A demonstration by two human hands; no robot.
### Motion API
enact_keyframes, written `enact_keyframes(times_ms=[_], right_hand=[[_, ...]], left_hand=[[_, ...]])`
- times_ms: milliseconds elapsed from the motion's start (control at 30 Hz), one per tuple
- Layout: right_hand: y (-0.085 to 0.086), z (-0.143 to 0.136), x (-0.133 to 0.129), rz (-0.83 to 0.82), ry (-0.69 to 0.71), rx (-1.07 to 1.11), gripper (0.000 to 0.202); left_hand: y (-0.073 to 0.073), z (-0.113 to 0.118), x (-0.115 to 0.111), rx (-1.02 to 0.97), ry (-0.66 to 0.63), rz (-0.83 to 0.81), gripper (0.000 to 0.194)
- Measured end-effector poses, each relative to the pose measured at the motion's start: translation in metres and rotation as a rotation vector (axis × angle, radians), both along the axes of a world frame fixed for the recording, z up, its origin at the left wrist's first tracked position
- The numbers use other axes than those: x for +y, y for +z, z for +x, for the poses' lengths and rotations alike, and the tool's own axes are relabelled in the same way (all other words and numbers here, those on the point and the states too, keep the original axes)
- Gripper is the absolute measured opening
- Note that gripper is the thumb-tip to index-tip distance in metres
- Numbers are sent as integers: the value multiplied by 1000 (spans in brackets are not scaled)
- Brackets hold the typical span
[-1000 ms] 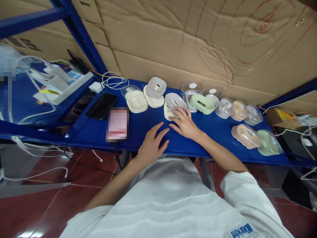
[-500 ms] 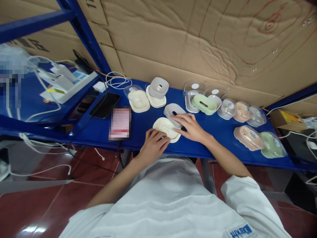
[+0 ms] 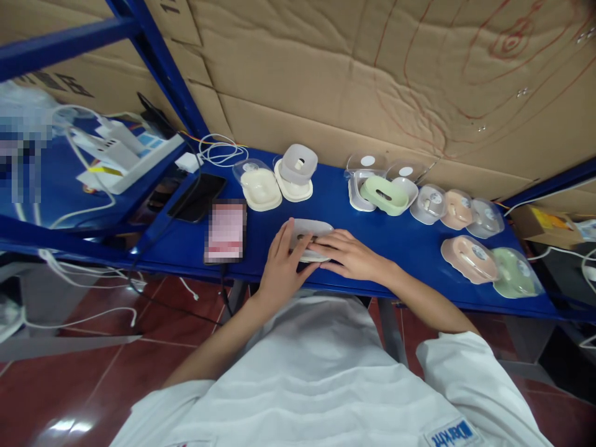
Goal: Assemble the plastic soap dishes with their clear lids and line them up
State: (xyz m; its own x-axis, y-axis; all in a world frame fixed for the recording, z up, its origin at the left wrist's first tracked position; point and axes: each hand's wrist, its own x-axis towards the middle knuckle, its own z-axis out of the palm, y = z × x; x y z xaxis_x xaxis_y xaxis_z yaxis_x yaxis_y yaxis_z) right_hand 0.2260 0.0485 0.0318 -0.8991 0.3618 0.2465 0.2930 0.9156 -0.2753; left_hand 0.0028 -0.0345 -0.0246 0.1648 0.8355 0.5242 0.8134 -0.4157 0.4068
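Observation:
A grey soap dish tray [image 3: 313,226] with a dark slot sits at the table's front edge, over the cream base, which is now almost wholly hidden beneath it. My left hand [image 3: 282,259] grips the tray's left end, fingers along its far side and thumb at the near edge. From the right, my right hand [image 3: 352,254] holds the other end, its fingers reaching over the slot. Behind them stand a cream dish [image 3: 261,190] and another grey tray [image 3: 298,164] resting on a cream base [image 3: 294,191].
A green tray [image 3: 384,195] leans among grey dishes at the back. Several lidded soap dishes, including a peach one [image 3: 469,259] and a green one [image 3: 514,273], stand to the right. Left lie a pixelated screen device [image 3: 225,231], a black phone [image 3: 197,197] and cables [image 3: 223,151].
The grey tray has moved left and toward me, onto the cream base. My right hand came with it, and my left hand has risen to grip its left end.

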Motion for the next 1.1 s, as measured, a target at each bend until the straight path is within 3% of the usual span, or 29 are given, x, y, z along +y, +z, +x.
enact_keyframes(times_ms=[167,333,433,567,667,733,833,1100], right_hand=[[4,10,0,29,-14,-54,37],[17,17,24,-115,28,38,33],[21,-7,62,-52,-139,136,39],[15,-67,120,124,-366,68,52],[9,-101,148,185,-433,-59,56],[9,-104,153,198,-445,-93,48],[11,-78,141,207,-417,-70,42],[12,49,56,202,-425,-14,47]], left_hand=[[4,0,-5,85,-78,-49,46],[8,2,-6,99,-133,-72,35],[8,1,-4,91,-149,-68,31],[6,0,-3,34,-150,-28,27],[3,-1,-3,-43,-157,21,24],[3,-3,-2,-75,-172,23,25],[4,-4,-2,-84,-186,-5,27],[8,-5,-2,-76,-205,-31,22]])
